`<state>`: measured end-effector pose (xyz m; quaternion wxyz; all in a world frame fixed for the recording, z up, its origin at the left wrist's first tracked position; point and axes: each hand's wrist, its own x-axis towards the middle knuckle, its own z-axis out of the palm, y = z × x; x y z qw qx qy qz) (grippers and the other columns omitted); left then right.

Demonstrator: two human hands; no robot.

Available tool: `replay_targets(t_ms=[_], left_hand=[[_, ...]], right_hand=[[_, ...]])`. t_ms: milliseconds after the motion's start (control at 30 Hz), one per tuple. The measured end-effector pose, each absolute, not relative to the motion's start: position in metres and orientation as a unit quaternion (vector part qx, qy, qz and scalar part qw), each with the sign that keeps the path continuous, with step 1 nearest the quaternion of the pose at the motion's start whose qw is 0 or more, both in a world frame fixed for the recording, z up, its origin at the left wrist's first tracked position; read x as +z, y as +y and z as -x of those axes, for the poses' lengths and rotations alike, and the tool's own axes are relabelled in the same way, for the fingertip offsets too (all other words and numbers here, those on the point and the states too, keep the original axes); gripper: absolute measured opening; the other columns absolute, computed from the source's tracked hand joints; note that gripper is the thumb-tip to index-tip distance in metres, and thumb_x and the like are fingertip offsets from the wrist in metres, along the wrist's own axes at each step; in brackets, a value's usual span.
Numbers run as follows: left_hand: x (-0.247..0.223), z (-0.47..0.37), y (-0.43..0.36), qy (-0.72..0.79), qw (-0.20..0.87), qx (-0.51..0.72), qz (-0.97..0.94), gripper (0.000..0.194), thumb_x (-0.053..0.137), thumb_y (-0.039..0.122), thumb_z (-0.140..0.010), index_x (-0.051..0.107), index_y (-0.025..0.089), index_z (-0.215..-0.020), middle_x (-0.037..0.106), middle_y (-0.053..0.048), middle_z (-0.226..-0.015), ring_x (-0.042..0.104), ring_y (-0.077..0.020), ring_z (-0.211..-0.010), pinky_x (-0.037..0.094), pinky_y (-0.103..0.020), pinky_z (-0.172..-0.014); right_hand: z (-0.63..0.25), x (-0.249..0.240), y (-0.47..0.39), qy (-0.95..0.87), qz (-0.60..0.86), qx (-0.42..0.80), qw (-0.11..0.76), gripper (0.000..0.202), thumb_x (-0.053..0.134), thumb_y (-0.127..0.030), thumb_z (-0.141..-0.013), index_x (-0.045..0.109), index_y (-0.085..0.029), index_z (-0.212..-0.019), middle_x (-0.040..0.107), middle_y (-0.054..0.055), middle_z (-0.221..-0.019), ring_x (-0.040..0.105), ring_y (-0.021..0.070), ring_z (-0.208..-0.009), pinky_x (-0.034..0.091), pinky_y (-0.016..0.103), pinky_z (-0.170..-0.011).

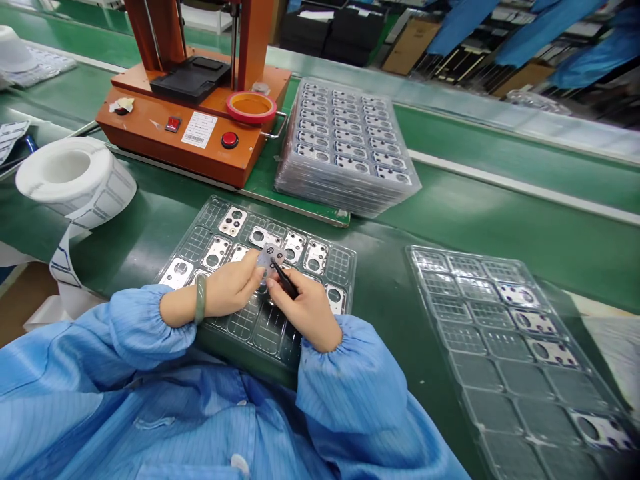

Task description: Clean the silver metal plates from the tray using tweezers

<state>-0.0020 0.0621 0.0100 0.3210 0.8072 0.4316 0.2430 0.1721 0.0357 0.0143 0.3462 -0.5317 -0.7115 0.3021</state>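
Note:
My left hand (231, 288), a bracelet at its wrist, pinches a small flat plate (271, 256) with dark round spots. Closed around black tweezers (286, 281), my right hand (313, 308) keeps their tip against or just above that plate; actual contact cannot be made out. Both hands are over a clear compartment tray (267, 333), where several silvery plates with round holes, such as one plate (233, 221) near the far edge, lie in the pockets. My fingers and wrists cover part of the tray.
Beyond the tray stands an orange press machine (170, 127) with a tape roll (251, 107) on it. Beside it is a stack of filled trays (345, 153). A label roll (75, 173) stands left; another clear tray (485, 363) with several plates lies right.

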Motion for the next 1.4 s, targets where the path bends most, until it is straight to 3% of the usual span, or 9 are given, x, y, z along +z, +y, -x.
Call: replay_targets(t_ms=[300,433,667,833,1133,1400], left_hand=[[0.011,0.001,0.061,0.434,0.315,0.209,-0.818,0.011,0.029,0.031,-0.094,0.035,0.021,-0.091,0.042,0.005,-0.057,0.047,-0.0162,-0.048,0.027,-0.028,-0.049],[0.013,0.001,0.061,0.435,0.340,0.217,-0.805,0.010,0.030,0.032,-0.093,0.033,0.022,-0.091,0.043,0.005,-0.058,0.046,-0.0160,-0.049,0.029,-0.028,-0.050],[0.016,0.000,0.061,0.450,0.385,0.263,-0.762,0.012,0.032,0.032,-0.093,0.034,0.022,-0.087,0.047,0.004,-0.061,0.048,-0.0144,-0.053,0.037,-0.028,-0.053],[0.017,0.001,0.062,0.461,0.409,0.330,-0.716,0.014,0.034,0.031,-0.095,0.033,0.022,-0.084,0.045,0.006,-0.060,0.045,-0.0114,-0.049,0.037,-0.026,-0.052],[0.020,0.000,0.060,0.463,0.403,0.378,-0.693,0.016,0.032,0.030,-0.097,0.035,0.022,-0.083,0.043,0.006,-0.059,0.042,-0.0096,-0.049,0.037,-0.026,-0.052],[0.020,-0.001,0.057,0.478,0.377,0.411,-0.679,0.013,0.036,0.029,-0.095,0.037,0.021,-0.085,0.045,0.006,-0.059,0.043,-0.0092,-0.049,0.038,-0.025,-0.050]], right_hand=[[-0.170,0.008,0.037,-0.731,0.534,0.268,0.329,0.009,0.054,-0.026,-0.078,0.058,-0.020,-0.074,0.060,0.000,-0.061,0.053,0.0133,-0.053,0.042,0.023,-0.051],[-0.168,0.007,0.036,-0.731,0.533,0.252,0.344,0.005,0.053,-0.024,-0.076,0.055,-0.020,-0.072,0.057,-0.001,-0.060,0.052,0.0131,-0.053,0.042,0.024,-0.052],[-0.173,0.020,0.032,-0.695,0.524,0.314,0.379,0.012,0.052,-0.031,-0.087,0.058,-0.020,-0.085,0.063,0.000,-0.069,0.059,0.0138,-0.060,0.046,0.024,-0.058],[-0.176,0.020,0.028,-0.725,0.547,0.242,0.341,0.029,0.035,-0.035,-0.096,0.059,-0.018,-0.095,0.066,0.004,-0.074,0.062,0.0171,-0.064,0.045,0.028,-0.061],[-0.171,0.013,0.029,-0.786,0.533,0.098,0.297,0.026,0.044,-0.031,-0.094,0.064,-0.018,-0.083,0.068,0.003,-0.069,0.062,0.0151,-0.060,0.039,0.025,-0.056],[-0.169,0.017,0.028,-0.802,0.509,0.036,0.311,0.026,0.049,-0.028,-0.092,0.067,-0.018,-0.076,0.066,0.001,-0.060,0.058,0.0128,-0.053,0.034,0.025,-0.052]])
